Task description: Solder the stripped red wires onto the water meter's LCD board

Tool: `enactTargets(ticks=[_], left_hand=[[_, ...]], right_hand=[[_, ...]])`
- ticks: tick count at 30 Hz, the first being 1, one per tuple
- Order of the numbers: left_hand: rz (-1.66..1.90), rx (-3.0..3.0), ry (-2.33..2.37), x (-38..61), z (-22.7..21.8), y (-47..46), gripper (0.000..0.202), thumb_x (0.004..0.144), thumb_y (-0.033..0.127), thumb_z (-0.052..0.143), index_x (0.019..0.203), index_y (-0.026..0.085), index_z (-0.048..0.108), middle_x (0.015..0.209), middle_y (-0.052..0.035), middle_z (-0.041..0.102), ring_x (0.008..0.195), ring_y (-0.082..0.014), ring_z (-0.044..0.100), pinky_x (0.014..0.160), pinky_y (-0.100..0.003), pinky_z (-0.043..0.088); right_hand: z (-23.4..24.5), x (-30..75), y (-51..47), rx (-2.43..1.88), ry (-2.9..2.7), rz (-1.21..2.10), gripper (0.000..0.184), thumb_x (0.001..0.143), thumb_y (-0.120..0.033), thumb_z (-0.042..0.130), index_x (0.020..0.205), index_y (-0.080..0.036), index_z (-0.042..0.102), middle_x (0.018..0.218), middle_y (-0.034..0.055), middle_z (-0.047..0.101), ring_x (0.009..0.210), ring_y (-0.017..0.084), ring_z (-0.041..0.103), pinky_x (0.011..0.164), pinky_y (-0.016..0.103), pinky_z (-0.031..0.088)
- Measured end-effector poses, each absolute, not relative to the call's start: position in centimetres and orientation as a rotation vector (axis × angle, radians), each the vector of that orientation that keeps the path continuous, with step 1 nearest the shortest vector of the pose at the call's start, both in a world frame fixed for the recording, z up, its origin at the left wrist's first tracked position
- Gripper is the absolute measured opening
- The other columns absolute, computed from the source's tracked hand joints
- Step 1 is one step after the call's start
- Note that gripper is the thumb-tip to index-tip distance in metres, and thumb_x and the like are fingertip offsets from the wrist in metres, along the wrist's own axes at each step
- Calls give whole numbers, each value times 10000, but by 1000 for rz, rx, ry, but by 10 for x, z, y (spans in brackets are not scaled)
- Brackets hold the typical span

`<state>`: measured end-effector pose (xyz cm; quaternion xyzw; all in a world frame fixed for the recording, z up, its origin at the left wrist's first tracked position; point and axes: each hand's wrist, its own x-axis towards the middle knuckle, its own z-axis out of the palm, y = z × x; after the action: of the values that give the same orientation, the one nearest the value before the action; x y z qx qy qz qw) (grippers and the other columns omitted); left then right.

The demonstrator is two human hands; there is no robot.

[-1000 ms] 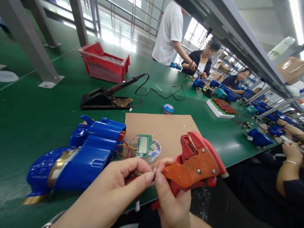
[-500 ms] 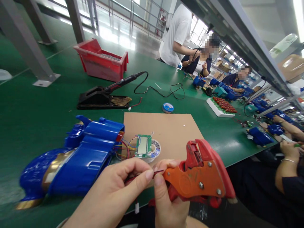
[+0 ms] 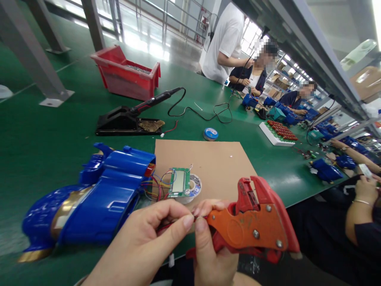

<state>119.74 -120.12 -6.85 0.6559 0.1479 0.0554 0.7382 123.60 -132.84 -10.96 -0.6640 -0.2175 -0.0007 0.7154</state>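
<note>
My left hand (image 3: 149, 238) is closed, pinching a thin dark red wire (image 3: 167, 227) between thumb and forefinger. Wrapped around an orange and red wire stripper (image 3: 250, 228), my right hand (image 3: 212, 258) also brings its thumb and forefinger to the wire's tip, right against the left fingertips. The wire's very end is hidden by the fingers. A blue plastic housing with gold parts (image 3: 107, 206) lies to the left. Coloured wires run from it to a green circuit board with a small display (image 3: 179, 182), which rests on a white roll (image 3: 197, 186).
Brown cardboard (image 3: 214, 159) lies under the board. Farther back are a soldering iron (image 3: 154, 101) in its black stand (image 3: 116, 123), a blue round tin (image 3: 210, 134) and a red bin (image 3: 131, 81). A white tray of parts (image 3: 275, 137) sits right. Co-workers are at the table's far and right sides.
The wire tip that showed between my hands is now covered by my fingertips. The wire stripper has shifted slightly right and down with my right hand.
</note>
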Motion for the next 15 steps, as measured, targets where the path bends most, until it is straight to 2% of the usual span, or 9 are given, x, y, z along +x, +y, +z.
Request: enactTargets(ticks=[3, 10, 13, 15], left_hand=[[112, 1429, 343, 1196, -70, -1202, 356, 822, 562, 738, 692, 232, 705, 665, 10, 652, 634, -133, 586, 584, -167, 504], [116, 1394, 352, 1192, -71, -1205, 423, 816, 612, 727, 677, 215, 682, 669, 14, 655, 659, -136, 592, 614, -177, 502], [52, 1384, 362, 1191, -77, -1203, 438, 842, 647, 692, 740, 221, 691, 734, 9, 683, 736, -159, 615, 682, -206, 522], [47, 1386, 374, 1191, -82, -1202, 451, 836, 657, 696, 726, 220, 673, 702, 18, 655, 723, -159, 594, 687, -213, 516]], right_hand=[[-110, 1235, -1327, -1427, -441, -89, 246, 987, -209, 545, 1183, -335, 466, 995, 8, 520, 941, 172, 585, 889, 345, 512], [-104, 1237, -1321, -1421, -451, -146, 238, 979, -189, 566, 1161, -317, 482, 985, -5, 544, 927, 153, 610, 872, 324, 539], [-104, 1235, -1318, -1410, -429, -189, 214, 981, -168, 560, 1131, -310, 508, 974, -13, 552, 915, 137, 609, 853, 298, 539], [-108, 1233, -1318, -1387, -433, -189, 212, 981, -167, 562, 1129, -315, 528, 979, -13, 556, 927, 132, 606, 878, 296, 533]])
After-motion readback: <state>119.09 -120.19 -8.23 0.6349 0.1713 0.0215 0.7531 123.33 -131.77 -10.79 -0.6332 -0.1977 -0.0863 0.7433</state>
